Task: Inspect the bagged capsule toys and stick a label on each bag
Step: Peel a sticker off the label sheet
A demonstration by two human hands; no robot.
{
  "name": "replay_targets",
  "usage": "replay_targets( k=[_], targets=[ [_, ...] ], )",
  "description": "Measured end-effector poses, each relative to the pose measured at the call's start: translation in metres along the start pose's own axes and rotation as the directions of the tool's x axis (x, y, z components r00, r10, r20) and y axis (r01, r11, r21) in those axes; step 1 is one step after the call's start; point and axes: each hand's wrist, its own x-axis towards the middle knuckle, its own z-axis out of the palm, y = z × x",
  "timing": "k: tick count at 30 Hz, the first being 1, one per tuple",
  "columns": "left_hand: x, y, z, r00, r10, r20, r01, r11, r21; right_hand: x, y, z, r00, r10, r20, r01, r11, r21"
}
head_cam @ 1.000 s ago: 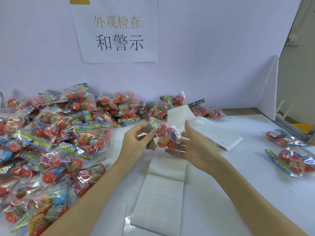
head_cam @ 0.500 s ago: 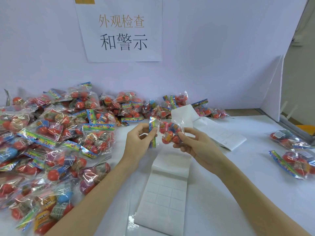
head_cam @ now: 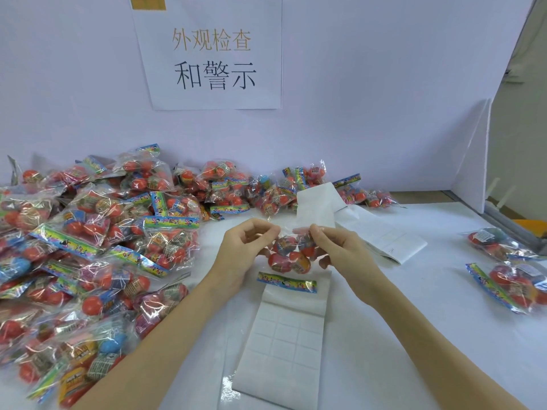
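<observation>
Now left hand (head_cam: 245, 247) and right hand (head_cam: 340, 250) both pinch bag (head_cam: 291, 258) top; bag hangs between, above label sheet (head_cam: 284, 344).

In my grip the bag (head_cam: 291, 255) is thin clear plastic, crinkled and glossy, with a shiny printed foil-like header (head_cam: 286, 282) hanging below. I see smooth, glossy plastic capsules (head_cam: 279, 262) inside. Under the grip lies a matt white paper label sheet (head_cam: 284, 344). Left of it, the pile (head_cam: 88, 247) glints likewise. The bench (head_cam: 414, 335) looks smooth, matt white.
</observation>
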Motion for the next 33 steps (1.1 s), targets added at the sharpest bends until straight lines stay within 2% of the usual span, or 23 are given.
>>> replay_targets(
  k=[7, 10, 14, 19, 22, 24, 27, 30, 33],
  targets=[
    [0.002, 0.0, 0.004, 0.999, -0.018, -0.033, 0.014, 0.992, -0.125, 0.003, 0.002, 0.009, 0.997, 0.003, -0.073, 0.005, 0.994, 0.11],
    [0.002, -0.005, 0.003, 0.997, -0.013, -0.079, 0.006, 0.996, -0.086, 0.003, 0.003, 0.007, 1.0, 0.001, 0.001, -0.001, 0.989, 0.146],
    [0.002, -0.006, 0.0, 0.989, -0.018, -0.15, -0.006, 0.988, -0.155, 0.003, 0.006, 0.006, 0.994, 0.039, 0.099, -0.046, 0.997, 0.069],
    [0.005, -0.005, 0.004, 0.995, -0.092, -0.038, 0.083, 0.975, -0.204, 0.008, 0.006, 0.001, 0.999, 0.034, 0.027, -0.037, 0.99, 0.133],
    [0.005, -0.002, 0.007, 0.989, -0.137, 0.049, 0.145, 0.952, -0.269, 0.009, 0.005, -0.003, 1.0, 0.021, 0.012, -0.021, 0.998, 0.058],
    [0.002, 0.0, 0.009, 0.987, -0.115, 0.111, 0.135, 0.971, -0.199, 0.007, 0.007, -0.002, 0.999, -0.003, 0.04, 0.003, 1.0, 0.001],
    [-0.001, -0.001, 0.008, 0.991, -0.107, 0.083, 0.118, 0.982, -0.146, 0.005, 0.007, 0.001, 1.0, 0.004, 0.025, -0.004, 1.0, -0.008],
    [0.003, -0.001, 0.004, 0.99, -0.135, 0.04, 0.141, 0.96, -0.241, 0.007, 0.005, 0.002, 0.996, 0.074, -0.04, -0.074, 0.997, 0.014],
    [0.005, -0.001, 0.002, 0.988, -0.148, 0.05, 0.156, 0.948, -0.278, 0.008, 0.006, 0.0, 0.993, 0.057, -0.099, -0.063, 0.996, -0.057]
  ],
)
